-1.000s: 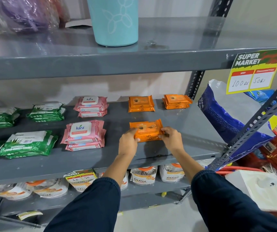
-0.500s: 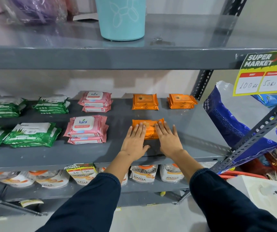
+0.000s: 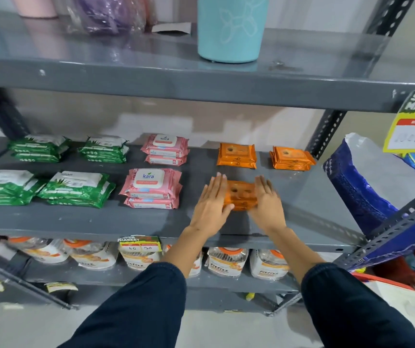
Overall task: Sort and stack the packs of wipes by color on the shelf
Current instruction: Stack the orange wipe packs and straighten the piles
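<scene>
Flanking blurred orange stack [image 3: 240, 198], flat hands [image 3: 211, 204] half-hide it.

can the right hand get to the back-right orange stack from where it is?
Probably yes. The right hand is open beside the front orange stack, and the bare shelf between it and the back-right orange stack holds nothing in the way.

On the grey metal middle shelf [image 3: 81, 219] we see green wipe packs [image 3: 76, 188] at left, pink wipe packs [image 3: 152, 188] in the middle, orange wipe packs [image 3: 236, 159] far right, and one orange stack [image 3: 241, 198] near, between our hands [image 3: 210, 204].
</scene>
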### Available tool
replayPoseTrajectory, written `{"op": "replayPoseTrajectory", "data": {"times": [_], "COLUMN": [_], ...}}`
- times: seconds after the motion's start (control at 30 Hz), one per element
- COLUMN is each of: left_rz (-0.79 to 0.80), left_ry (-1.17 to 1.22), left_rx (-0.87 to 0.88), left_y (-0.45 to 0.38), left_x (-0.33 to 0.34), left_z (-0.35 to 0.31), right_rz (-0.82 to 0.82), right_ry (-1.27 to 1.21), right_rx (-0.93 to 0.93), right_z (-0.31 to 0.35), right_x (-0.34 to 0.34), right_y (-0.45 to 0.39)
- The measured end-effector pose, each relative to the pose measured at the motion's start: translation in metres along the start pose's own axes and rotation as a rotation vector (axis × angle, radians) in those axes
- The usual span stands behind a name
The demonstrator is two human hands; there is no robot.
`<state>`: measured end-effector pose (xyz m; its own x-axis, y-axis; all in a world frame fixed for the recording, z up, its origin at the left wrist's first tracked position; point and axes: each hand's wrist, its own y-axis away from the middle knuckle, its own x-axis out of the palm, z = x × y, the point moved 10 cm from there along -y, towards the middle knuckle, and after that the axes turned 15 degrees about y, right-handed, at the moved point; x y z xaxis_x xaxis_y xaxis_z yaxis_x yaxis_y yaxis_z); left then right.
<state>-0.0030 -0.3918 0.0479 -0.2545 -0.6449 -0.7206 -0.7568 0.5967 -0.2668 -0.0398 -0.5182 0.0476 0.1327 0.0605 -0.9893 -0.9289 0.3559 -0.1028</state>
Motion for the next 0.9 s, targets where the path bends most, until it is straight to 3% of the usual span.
{"op": "replayPoseTrajectory", "data": {"times": [0.1,0.17,0.23,0.3,0.4,0.6,0.9], "left_rz": [-0.326,-0.534,-0.635,-0.585,-0.386,-0.123,-0.078], "left_ry": [0.149,0.250,0.268,0.228,0.260,0.538,0.569], "left_rx": [-0.105,-0.200,-0.303,-0.414,-0.508,-0.531,-0.543], "left_y": [0.019,0.039,0.052,0.059,0.059,0.060,0.056], "left_x": [-0.068,-0.120,-0.161,-0.185,-0.183,-0.150,-0.138], "left_z": [0.020,0.050,0.086,0.128,0.168,0.201,0.206], "right_rz": [-0.031,0.083,0.202,0.288,0.356,0.324,0.294], "right_ry": [-0.435,-0.743,-0.953,-1.022,-1.000,-0.957,-0.898], "right_rx": [0.180,0.261,0.291,0.281,0.284,0.401,0.414], "right_z": [0.031,0.075,0.119,0.163,0.196,0.208,0.209], "right_x": [-0.013,-0.002,0.008,0.018,0.035,0.061,0.070], "right_y": [0.005,0.008,0.009,0.009,0.004,0.003,-0.002]}}
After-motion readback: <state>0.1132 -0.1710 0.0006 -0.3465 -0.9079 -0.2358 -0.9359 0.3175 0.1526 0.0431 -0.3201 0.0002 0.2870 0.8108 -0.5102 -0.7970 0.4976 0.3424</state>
